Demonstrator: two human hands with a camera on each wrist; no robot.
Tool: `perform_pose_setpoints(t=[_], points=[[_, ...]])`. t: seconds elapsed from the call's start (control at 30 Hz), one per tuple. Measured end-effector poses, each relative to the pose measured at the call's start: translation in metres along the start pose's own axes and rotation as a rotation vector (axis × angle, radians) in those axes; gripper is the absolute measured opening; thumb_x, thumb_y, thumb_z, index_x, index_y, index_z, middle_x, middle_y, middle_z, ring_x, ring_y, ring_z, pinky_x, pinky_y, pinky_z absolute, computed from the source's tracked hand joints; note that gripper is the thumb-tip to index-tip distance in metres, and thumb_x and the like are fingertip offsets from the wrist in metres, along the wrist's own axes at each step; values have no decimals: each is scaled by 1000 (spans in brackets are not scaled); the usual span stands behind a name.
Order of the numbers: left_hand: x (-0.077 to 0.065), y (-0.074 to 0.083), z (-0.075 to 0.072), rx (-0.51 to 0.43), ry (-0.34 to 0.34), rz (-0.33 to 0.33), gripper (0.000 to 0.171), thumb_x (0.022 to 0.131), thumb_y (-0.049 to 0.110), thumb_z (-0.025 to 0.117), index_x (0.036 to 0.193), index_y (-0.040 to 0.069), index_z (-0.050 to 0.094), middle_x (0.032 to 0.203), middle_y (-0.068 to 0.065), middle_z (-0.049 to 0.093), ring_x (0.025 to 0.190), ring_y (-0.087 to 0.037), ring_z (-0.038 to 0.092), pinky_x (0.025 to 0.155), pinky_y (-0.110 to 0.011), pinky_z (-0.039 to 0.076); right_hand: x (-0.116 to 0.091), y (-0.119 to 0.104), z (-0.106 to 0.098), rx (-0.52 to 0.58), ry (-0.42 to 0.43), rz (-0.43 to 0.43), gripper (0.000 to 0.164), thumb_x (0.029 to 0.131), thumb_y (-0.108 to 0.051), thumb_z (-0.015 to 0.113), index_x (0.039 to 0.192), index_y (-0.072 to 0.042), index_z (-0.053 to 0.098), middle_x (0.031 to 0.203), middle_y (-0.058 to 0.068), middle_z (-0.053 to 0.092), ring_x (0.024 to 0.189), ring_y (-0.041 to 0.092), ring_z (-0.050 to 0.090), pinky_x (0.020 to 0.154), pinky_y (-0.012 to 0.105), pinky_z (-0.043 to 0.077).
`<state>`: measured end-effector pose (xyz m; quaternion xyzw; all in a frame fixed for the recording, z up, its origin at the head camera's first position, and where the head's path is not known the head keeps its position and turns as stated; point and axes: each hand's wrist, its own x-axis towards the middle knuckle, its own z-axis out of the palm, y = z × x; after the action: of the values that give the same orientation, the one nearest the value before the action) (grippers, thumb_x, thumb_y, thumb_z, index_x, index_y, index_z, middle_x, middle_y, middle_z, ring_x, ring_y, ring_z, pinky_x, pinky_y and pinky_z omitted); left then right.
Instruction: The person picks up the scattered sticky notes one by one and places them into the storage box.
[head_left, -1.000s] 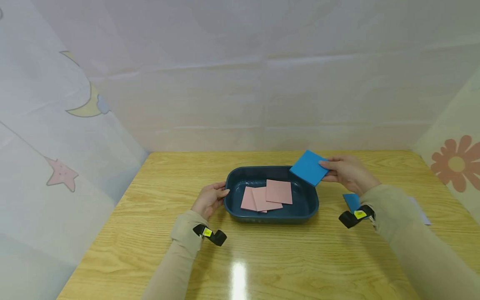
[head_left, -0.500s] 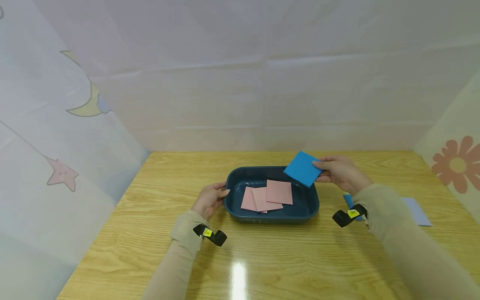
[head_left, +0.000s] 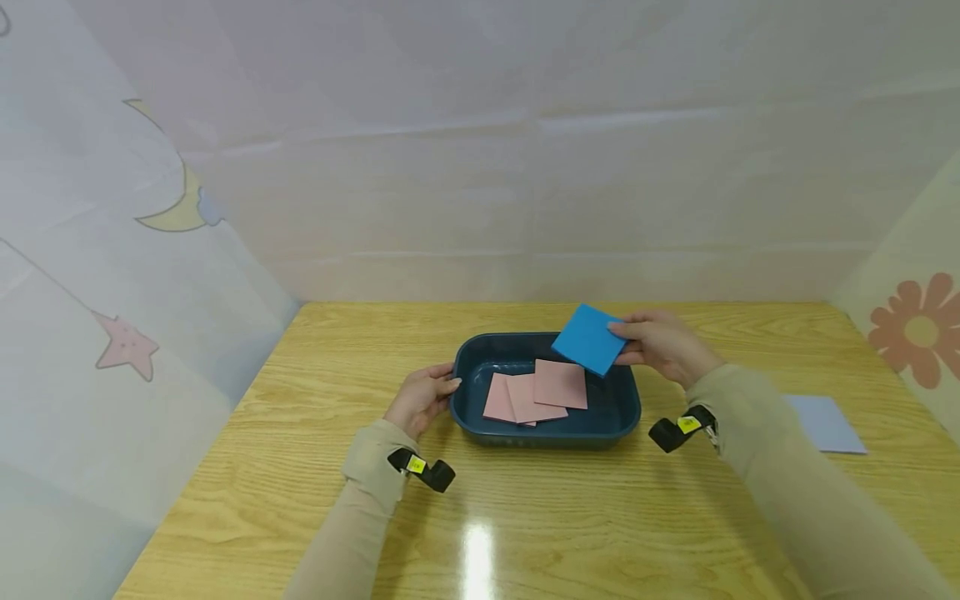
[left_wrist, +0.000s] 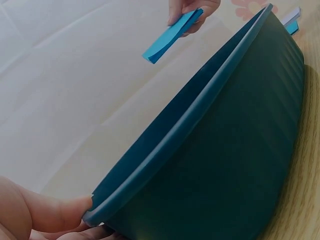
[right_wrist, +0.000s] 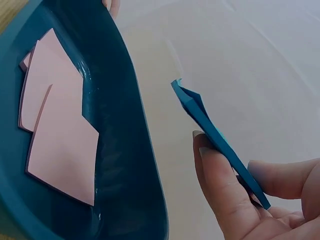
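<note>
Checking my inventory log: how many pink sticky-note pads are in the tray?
3 visible in the dark teal tray: left pad, partly under the middle pad, itself partly under the right pad. More could be hidden.

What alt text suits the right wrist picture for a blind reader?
The right hand pinches a thin blue pad, seen nearly edge-on. At picture left, a dark teal tub holds overlapping pink squares; part of the left hand shows at top, by the tub's rim.
</note>
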<state>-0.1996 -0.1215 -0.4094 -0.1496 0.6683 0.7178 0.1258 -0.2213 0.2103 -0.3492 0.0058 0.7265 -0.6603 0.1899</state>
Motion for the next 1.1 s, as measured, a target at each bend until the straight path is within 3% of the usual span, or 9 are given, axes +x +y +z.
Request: perform_pose_setpoints(t=[0.27,0.53,0.83,0.97,1.1], points=[[-1,1,1,-10,-4,-7,42,94,-8,55,136,-7,51,130,-24,56,101,-25,58,94,-39,48,4,1,10,-13,-31,3,53,103,-8,46,142,20,24,89,2,63,76,10,67,76,30,56],[-2,1,2,-4,-3,-6,43,94,-8,55,136,-7,51,130,-24,56,101,-25,59,90,-36,50,9,4,22,-49,-66,25,48,103,-9,46,140,18,31,91,5,63,77,12,66,78,33,56],[-1,-1,0,-6,10,-7,42,93,-8,56,135,-7,52,129,-23,57,97,-23,59,88,-34,50,16,4,32,-42,-112,38,54,103,-8,47,144,18,24,94,9,64,78,15,67,84,40,55],[-2,-1,0,-10,4,-2,42,93,-8,56,135,-7,52,129,-24,57,96,-23,60,83,-31,51,17,4,37,-48,-151,44,53,103,-6,46,145,17,24,92,9,66,78,17,68,83,42,55],[-4,-1,1,-10,2,2,41,93,-8,56,135,-7,53,129,-24,57,95,-22,60,77,-27,51,18,5,42,-75,-169,51,51,102,-6,46,144,17,27,99,16,65,80,19,67,82,41,55]])
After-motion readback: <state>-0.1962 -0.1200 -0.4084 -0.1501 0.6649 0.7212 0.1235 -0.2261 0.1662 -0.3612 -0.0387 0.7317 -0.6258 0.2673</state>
